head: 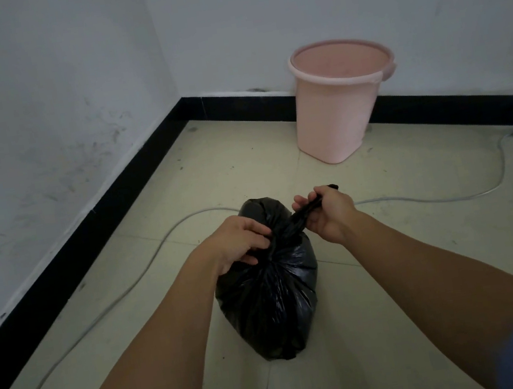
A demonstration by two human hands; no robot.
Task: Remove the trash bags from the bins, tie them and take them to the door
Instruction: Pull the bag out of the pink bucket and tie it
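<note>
A grey cable (pixel 144 254) trails over the floor (pixel 391 257) to the left of the black trash bag (pixel 270 295) and passes behind it. My left hand (pixel 239 243) pinches the bag's gathered neck, fingers clenched on the plastic. The bag sits on the tiles between my forearms. My right hand (pixel 328 213), just right of the neck, is fisted around the twisted tail of plastic. The pink bin (pixel 340 98) stands beyond the bag, against the wall.
</note>
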